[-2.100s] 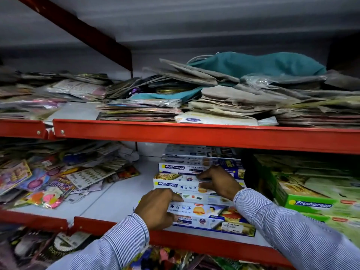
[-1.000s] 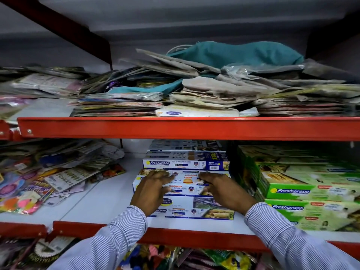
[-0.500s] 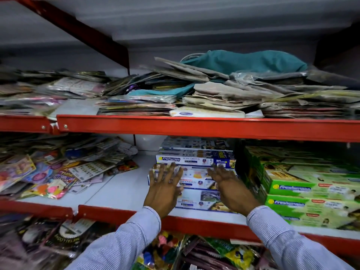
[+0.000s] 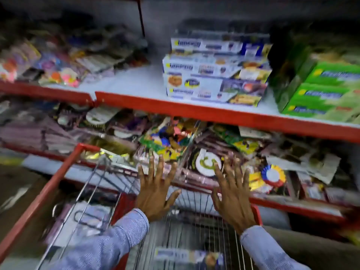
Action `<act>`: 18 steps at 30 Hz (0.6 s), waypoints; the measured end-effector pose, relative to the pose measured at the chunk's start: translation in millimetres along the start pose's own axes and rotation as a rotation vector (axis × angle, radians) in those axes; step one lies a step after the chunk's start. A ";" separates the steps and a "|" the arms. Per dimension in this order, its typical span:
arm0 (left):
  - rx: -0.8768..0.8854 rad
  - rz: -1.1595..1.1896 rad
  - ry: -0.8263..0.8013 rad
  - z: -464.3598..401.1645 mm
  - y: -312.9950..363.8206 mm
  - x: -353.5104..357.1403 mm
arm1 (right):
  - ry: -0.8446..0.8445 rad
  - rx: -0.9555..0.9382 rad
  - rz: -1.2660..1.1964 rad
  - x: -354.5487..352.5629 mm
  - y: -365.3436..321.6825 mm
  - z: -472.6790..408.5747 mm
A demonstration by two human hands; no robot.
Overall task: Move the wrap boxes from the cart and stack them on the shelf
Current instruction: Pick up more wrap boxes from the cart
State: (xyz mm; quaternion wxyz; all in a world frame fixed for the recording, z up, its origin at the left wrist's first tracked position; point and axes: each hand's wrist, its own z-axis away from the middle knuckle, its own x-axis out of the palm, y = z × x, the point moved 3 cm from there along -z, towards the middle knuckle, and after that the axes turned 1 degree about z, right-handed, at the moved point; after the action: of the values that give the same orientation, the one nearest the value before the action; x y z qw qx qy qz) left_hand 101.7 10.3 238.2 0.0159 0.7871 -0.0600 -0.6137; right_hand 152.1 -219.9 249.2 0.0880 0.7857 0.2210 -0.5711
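Note:
A stack of blue-and-white wrap boxes [image 4: 214, 75] stands on the white shelf [image 4: 136, 82] with the red front edge. My left hand [image 4: 155, 190] and my right hand [image 4: 232, 193] hover empty with fingers spread, below the shelf and above the wire cart [image 4: 187, 227] with its red frame. Deep in the cart lies another blue-and-white wrap box [image 4: 187, 257], blurred, seen through the wires. The whole view is motion-blurred.
Green wrap boxes [image 4: 323, 90] are stacked to the right of the blue stack. Loose colourful packets [image 4: 58, 63] cover the shelf's left part. The lower shelf [image 4: 292, 208] is crammed with party packets and a rosette [image 4: 272, 175].
Both hands have let go of the stacked boxes and pulled back down over the cart. My view has dropped from the upper shelves toward the cart.

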 end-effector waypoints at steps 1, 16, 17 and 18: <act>-0.007 0.017 -0.063 20.1 -1.5 21.7 | -0.062 -0.017 -0.006 24.1 -1.4 17.2; 0.325 0.079 -0.857 211.8 -1.5 264.8 | -1.237 -0.204 0.039 326.0 -32.4 194.4; 0.376 0.083 -0.877 215.4 3.3 273.5 | -1.234 -0.208 0.045 332.9 -32.8 197.1; 0.425 0.095 -0.888 219.6 9.1 282.7 | -1.227 -0.201 0.030 338.4 -33.5 198.7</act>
State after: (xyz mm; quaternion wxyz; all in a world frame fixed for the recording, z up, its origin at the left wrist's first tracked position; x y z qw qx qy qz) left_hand -43.8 -20.2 -87.5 -0.1440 0.4320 -0.2206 -0.8625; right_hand 51.1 -184.4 -129.8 0.2806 0.3054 0.1716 -0.8936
